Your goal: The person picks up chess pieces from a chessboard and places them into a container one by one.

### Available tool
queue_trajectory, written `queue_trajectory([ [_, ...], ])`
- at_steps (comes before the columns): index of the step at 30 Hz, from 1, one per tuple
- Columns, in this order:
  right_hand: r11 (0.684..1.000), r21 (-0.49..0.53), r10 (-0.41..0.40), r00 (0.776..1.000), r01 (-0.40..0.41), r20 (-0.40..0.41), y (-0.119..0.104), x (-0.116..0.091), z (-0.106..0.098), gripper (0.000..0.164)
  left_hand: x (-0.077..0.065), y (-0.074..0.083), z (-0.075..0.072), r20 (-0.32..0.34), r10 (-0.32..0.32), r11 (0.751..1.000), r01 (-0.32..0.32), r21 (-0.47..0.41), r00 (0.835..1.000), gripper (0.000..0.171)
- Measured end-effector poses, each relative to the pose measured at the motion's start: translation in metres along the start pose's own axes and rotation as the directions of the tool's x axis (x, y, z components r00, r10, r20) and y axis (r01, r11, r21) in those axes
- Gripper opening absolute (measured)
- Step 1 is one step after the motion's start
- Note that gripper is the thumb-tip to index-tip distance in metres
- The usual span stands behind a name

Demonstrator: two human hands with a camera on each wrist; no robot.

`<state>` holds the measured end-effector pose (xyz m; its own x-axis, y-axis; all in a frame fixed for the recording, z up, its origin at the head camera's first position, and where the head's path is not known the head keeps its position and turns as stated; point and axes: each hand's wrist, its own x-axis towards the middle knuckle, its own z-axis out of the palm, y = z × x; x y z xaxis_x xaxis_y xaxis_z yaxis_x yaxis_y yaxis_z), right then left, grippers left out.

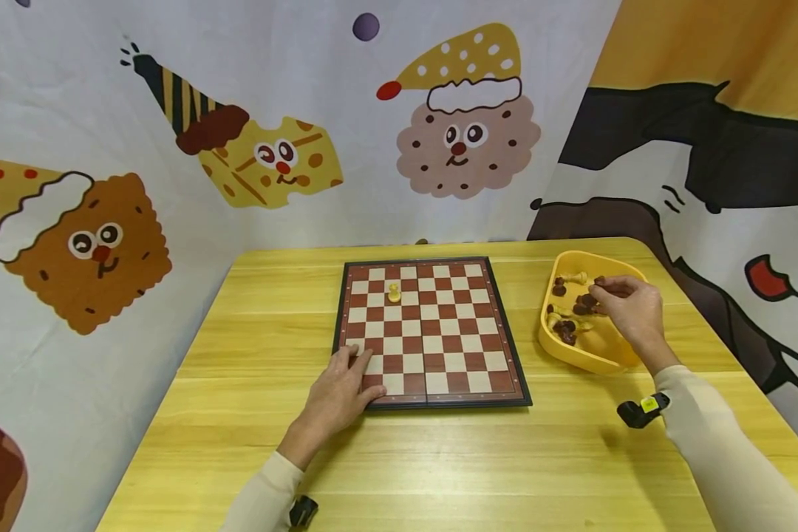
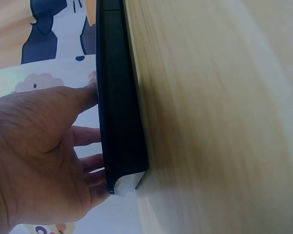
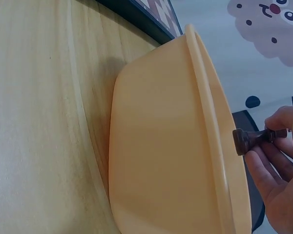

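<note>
My right hand (image 1: 632, 310) is above the yellow bin (image 1: 552, 351) and pinches a dark brown chess piece (image 3: 256, 139) between thumb and fingers. In the right wrist view its round base points toward the bin's rim. My left hand (image 1: 335, 391) rests on the near left corner of the chessboard (image 1: 442, 362), fingers spread over the squares. From the left wrist view, the left fingers (image 2: 88, 162) lie along the board's dark edge. One pale yellow chess piece (image 1: 394, 293) stands upright toward the far left of the board.
Several dark and pale chess pieces (image 1: 565, 331) lie jumbled inside the bin, right of the board. Both board and bin are on a wooden table (image 1: 273, 295). A cartoon-printed cloth (image 1: 372, 214) hangs just behind the table's far edge.
</note>
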<state>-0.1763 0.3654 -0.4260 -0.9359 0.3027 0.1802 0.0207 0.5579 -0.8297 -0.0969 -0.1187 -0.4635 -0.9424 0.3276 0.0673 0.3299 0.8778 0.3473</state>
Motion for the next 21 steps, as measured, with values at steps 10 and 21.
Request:
queue_trajectory([
  [10, 0.997, -0.082, -0.017, 1.000, 0.015, -0.022, -0.008, 0.006, -0.006, 0.044, 0.002, 0.001, 0.002, -0.004, 0.000, 1.000, 0.000, -0.007, 1.000, 0.068],
  [21, 0.999, -0.025, -0.026, 0.999, 0.026, -0.036, -0.017, 0.018, 0.004, 0.043, 0.000, 0.001, 0.001, 0.000, -0.015, 1.000, 0.015, -0.016, 1.000, 0.069],
])
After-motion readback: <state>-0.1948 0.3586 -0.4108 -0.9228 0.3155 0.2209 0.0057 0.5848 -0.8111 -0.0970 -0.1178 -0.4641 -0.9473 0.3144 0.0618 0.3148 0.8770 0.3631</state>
